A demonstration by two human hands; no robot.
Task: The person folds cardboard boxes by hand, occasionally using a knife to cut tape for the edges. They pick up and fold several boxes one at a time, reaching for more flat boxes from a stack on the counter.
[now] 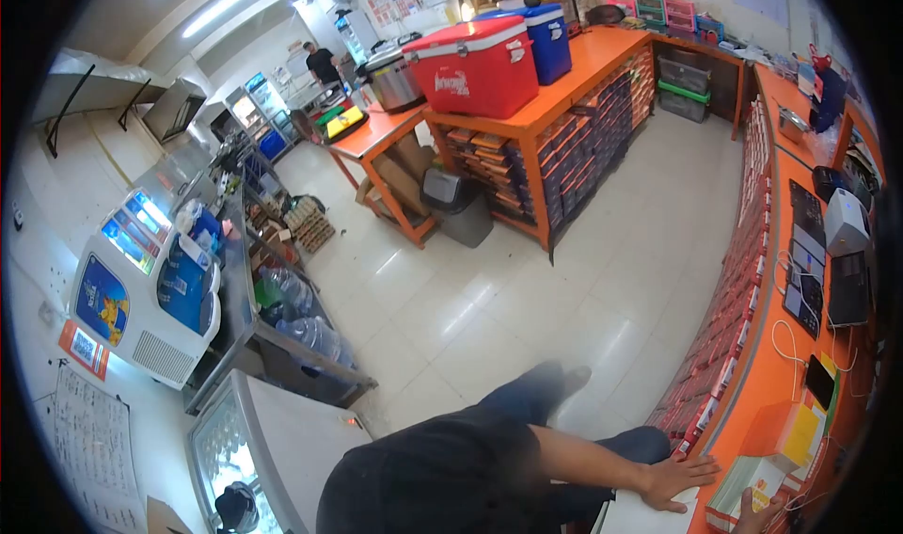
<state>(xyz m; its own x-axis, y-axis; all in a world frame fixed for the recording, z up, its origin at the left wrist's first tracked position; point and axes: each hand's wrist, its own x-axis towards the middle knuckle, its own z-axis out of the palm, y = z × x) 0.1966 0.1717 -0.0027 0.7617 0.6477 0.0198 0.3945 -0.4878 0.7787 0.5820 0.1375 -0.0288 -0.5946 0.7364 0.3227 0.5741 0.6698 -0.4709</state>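
My left hand [675,483] lies flat with fingers spread, on a white sheet or surface [649,515] at the orange counter's edge. Partly cut off by the bottom edge of the view, my right hand [756,515] rests against a stack of green-and-white booklets or packs [736,490]. Its thumb and a finger are apart; the rest is hidden. A yellow-and-white box [798,437] stands just beyond that stack. Farther along the counter is a dark phone [820,381].
The orange counter [760,421] carries tablets [805,299], cables and a white device [847,222]. Red packs fill its front [720,355]. A red cooler [470,68] and blue cooler [550,45] sit on an orange table. A grey bin [458,209] stands below. Another person [323,63] is far back.
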